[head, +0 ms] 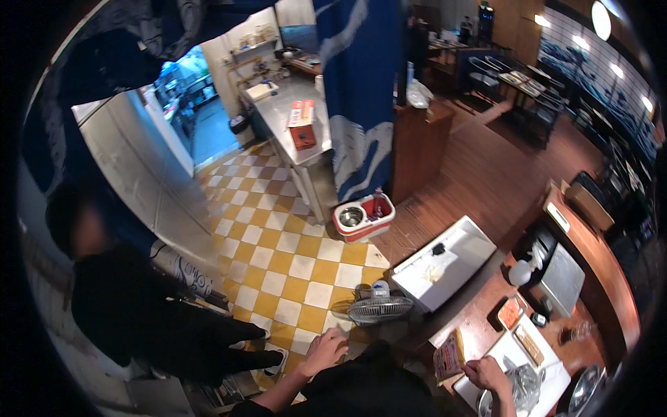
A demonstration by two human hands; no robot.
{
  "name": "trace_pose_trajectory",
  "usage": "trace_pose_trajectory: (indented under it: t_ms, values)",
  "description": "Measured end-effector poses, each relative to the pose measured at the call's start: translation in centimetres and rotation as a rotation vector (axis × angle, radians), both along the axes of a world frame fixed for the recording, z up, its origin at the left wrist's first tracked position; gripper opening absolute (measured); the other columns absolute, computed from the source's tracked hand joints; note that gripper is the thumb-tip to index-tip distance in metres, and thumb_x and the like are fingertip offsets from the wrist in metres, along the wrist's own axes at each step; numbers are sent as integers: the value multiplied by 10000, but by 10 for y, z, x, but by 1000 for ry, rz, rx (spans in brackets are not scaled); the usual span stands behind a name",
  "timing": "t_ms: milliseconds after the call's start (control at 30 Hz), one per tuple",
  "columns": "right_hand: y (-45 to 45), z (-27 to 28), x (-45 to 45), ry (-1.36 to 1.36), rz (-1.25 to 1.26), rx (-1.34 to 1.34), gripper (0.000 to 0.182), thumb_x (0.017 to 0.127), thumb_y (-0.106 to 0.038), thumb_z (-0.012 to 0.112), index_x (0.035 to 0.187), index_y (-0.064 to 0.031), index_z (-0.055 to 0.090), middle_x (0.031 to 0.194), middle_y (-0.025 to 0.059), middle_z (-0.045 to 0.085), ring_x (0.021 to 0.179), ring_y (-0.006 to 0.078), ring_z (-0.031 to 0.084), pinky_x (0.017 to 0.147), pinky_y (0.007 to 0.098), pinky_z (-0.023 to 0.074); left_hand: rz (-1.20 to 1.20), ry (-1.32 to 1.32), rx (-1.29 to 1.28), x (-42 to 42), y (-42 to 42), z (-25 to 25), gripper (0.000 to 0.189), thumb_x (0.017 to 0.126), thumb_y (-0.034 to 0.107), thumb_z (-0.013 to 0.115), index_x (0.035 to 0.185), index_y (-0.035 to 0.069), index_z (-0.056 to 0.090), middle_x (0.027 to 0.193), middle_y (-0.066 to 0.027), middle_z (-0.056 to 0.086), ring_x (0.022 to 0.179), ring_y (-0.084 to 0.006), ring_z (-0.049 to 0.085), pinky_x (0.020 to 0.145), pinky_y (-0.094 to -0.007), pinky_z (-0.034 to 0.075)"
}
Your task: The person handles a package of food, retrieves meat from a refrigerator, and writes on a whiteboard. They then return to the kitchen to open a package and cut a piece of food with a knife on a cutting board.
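My left hand hangs in front of my body over the checkered floor, fingers loosely spread and holding nothing. At the wooden counter, my right hand has its curled fingers on the edge of a printed plastic packet, which sits at the counter's near edge. Crumpled clear plastic lies on a white cutting board just beyond that hand. On the board's far part is a narrow tray with brown contents. Beside it stands a container of orange food.
A co-worker in black stands to my left. An electric fan and a white cabinet stand ahead. Farther off are a red-and-white mop bucket and a steel counter with a red box. A metal box is on the wooden counter.
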State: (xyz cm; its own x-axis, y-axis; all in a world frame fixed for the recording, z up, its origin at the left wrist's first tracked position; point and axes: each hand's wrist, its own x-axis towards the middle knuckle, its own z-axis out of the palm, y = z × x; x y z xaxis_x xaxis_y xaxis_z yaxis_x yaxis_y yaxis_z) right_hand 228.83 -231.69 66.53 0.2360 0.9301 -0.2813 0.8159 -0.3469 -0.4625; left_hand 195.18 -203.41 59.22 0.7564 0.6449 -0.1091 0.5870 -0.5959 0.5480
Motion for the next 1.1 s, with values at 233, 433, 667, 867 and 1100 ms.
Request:
trace_pose_trajectory:
  t_ms: [233,433,667,867,1100]
  values:
    - [3,-9,-13,-413,37,-61,167,856,-194,557,878,-77,674,718,118,647,691,276,650,667,401,524,-436,-354,-31,123,-7,12,266,801,202,714,1031,75,673,1144,-103,589,951,-295,623,813,-406,508]
    - [-10,-17,-46,-301,-419,162,141,835,-143,554,902,-62,648,780,116,625,727,292,650,627,407,525,-965,-572,74,217,-82,56,371,750,186,741,1086,60,647,1145,-94,586,1065,-284,549,931,-417,414]
    - [-8,-33,-76,-121,-837,501,118,775,-12,651,889,-2,625,833,177,656,762,351,652,653,401,530,-1131,-558,30,261,-117,31,190,723,111,719,891,53,649,912,-69,614,906,-264,573,839,-403,422]
    - [-7,-33,-86,-116,-994,594,91,832,-42,621,890,2,566,791,199,626,749,404,625,644,450,505,-1282,-597,-63,276,-111,42,128,738,102,709,833,52,640,861,-68,616,860,-259,583,789,-390,429]
    - [1,-28,-94,-26,-1277,659,139,817,-63,669,869,11,564,785,194,611,700,360,641,598,415,507,-1338,-593,17,286,-110,42,110,740,102,698,808,50,629,817,-80,598,812,-265,574,768,-383,424]
